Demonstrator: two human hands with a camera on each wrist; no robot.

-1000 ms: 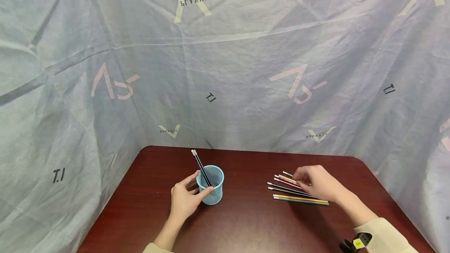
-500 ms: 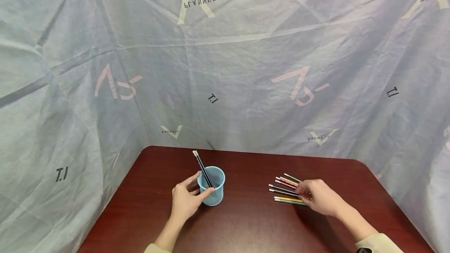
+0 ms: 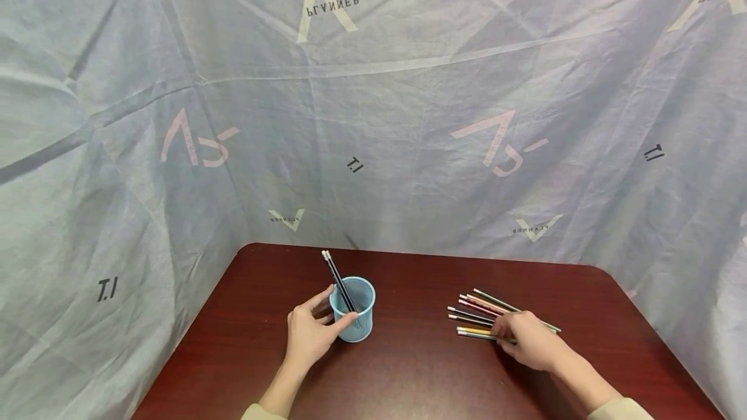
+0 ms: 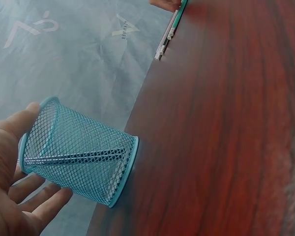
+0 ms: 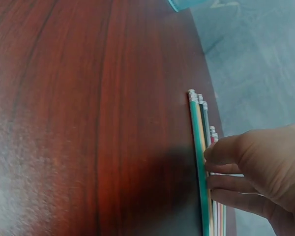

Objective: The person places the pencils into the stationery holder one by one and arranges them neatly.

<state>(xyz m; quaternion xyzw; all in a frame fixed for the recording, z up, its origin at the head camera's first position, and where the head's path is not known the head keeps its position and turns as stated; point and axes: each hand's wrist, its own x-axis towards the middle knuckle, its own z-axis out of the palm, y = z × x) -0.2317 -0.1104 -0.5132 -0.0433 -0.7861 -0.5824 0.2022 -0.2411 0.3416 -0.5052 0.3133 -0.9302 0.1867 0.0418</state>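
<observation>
Two black pencils (image 3: pixel 340 282) lean in the upright mesh cup (image 3: pixel 362 327), erasers up and leftward; the left hand (image 3: pixel 308 334) grips it. Loose pencils (image 5: pixel 198 157) lie flat on the table (image 3: pixel 408 374), erasers cupward, partly hidden by the right hand (image 3: pixel 525 340); whether it pinches any, I cannot tell.

Right grip (image 3: pixel 527 342) blocks parts of the pencils (image 3: pixel 474 321) from the head cam, can't tell if it's pinching any. Right wrist view chops off most of the cup (image 5: pixel 183 4); the green pencil (image 5: pixel 197 147) runs out the bottom.
</observation>
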